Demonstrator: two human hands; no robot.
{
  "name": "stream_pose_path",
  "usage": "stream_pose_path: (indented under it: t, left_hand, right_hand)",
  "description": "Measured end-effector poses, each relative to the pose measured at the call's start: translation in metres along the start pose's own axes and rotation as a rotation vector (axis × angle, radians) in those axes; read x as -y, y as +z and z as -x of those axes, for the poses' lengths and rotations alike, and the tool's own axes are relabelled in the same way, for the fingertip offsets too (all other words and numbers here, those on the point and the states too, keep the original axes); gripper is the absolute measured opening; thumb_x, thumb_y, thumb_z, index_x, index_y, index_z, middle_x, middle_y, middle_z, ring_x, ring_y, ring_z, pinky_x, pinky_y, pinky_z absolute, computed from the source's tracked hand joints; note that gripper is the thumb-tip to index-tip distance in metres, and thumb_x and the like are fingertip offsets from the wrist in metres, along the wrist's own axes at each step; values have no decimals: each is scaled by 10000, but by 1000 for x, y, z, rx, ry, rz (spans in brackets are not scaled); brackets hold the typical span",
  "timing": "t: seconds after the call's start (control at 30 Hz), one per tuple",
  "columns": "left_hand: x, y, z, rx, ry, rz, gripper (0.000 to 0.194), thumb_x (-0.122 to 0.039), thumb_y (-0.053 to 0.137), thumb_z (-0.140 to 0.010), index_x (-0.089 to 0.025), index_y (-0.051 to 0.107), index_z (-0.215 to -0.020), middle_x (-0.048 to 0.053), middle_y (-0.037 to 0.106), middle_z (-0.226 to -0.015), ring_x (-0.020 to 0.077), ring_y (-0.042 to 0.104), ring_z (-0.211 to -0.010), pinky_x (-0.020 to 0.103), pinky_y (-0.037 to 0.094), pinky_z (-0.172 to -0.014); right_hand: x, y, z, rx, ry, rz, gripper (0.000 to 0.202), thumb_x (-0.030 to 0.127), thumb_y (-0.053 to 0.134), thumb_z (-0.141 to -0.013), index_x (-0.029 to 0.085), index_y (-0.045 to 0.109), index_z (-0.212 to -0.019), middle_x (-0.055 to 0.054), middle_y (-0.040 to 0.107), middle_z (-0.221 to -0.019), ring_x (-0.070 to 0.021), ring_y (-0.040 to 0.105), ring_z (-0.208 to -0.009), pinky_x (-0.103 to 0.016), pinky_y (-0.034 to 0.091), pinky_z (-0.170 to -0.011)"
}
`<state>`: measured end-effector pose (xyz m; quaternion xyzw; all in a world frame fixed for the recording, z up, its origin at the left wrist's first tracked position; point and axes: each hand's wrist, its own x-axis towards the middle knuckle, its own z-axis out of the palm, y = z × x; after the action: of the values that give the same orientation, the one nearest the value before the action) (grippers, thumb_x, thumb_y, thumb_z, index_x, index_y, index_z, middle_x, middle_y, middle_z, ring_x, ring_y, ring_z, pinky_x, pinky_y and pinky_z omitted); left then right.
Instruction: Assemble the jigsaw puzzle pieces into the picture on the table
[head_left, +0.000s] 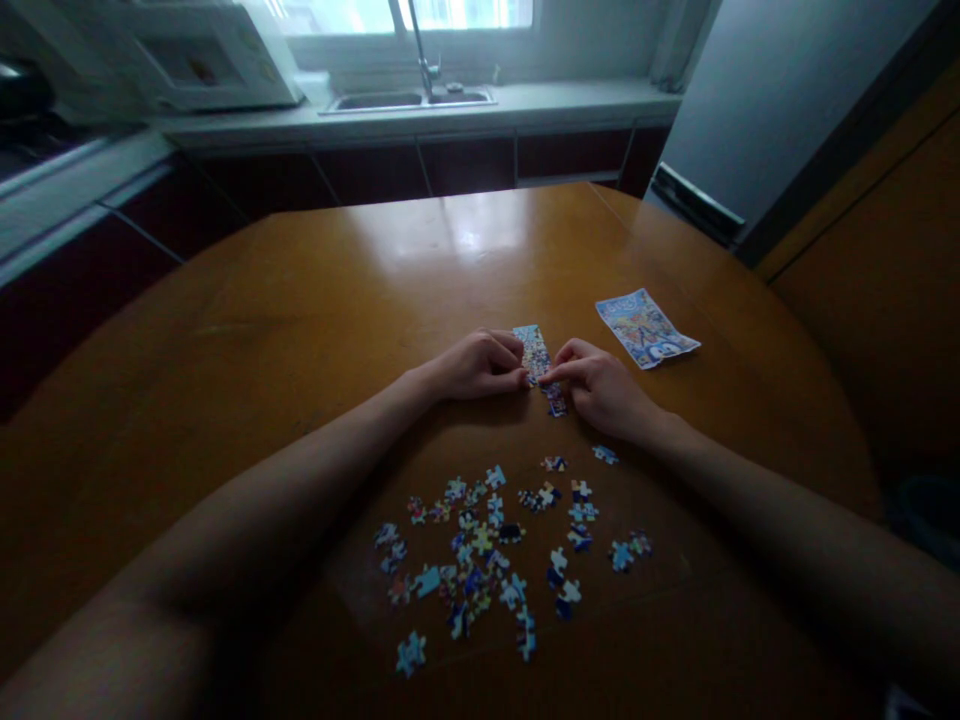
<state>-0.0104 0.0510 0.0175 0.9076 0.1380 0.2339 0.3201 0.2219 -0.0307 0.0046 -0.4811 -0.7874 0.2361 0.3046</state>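
Two bare hands meet at a partly joined puzzle [533,352] on the wooden table [315,290]: the left hand [484,366] touches its left side, the right hand [596,388] its near right edge; whether either pinches a piece, I cannot tell. Loose pieces [482,541] lie nearer; a printed sheet [646,328] lies right.

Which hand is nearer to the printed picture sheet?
Right: your right hand lies left of the printed sheet; your left hand is farther left, across the joined puzzle pieces.
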Motion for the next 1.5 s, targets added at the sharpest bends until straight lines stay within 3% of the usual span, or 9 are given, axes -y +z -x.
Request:
stream_pose_path:
  t: [0.27,0.53,0.83,1.2,1.5]
  left_hand:
    - [1,0,1,28,-9,-9,397,-330,595,-961,-166,706,-617,52,627,-675,114,548,-619,263,413,-568]
    - [-1,0,3,-23,-27,15,432,-339,590,-985,-145,694,-613,74,644,-722,107,553,-611,255,398,-531]
    - [0,0,1,23,0,8,456,-311,597,-986,-155,647,-560,49,602,-666,99,518,-592,260,377,-532]
    - [0,1,0,20,-23,5,484,-336,586,-989,-148,605,-543,48,605,-668,89,513,-590,234,381,-544]
    - [3,2,1,24,2,13,494,-349,580,-1001,-148,637,-553,38,569,-614,95,494,-581,245,380,-562]
  right_hand:
    - [0,-1,0,5,-6,-4,364,37,580,-870,279,845,-928,-63,678,-992,-203,631,-894,-368,518,-843]
    - [1,-1,0,-6,13,-26,341,40,589,-864,258,843,-931,-65,690,-986,-204,643,-885,-370,519,-834]
    - [1,-1,0,5,9,-19,329,49,595,-867,253,845,-932,-67,684,-978,-205,639,-886,-368,512,-827]
    - [11,-8,3,86,-35,217,309,96,609,-911,256,841,-1038,-82,659,-1067,-194,622,-866,-341,479,-778]
    - [8,-9,3,72,-45,162,269,120,605,-909,246,836,-967,-78,657,-1029,-198,614,-870,-351,495,-805]
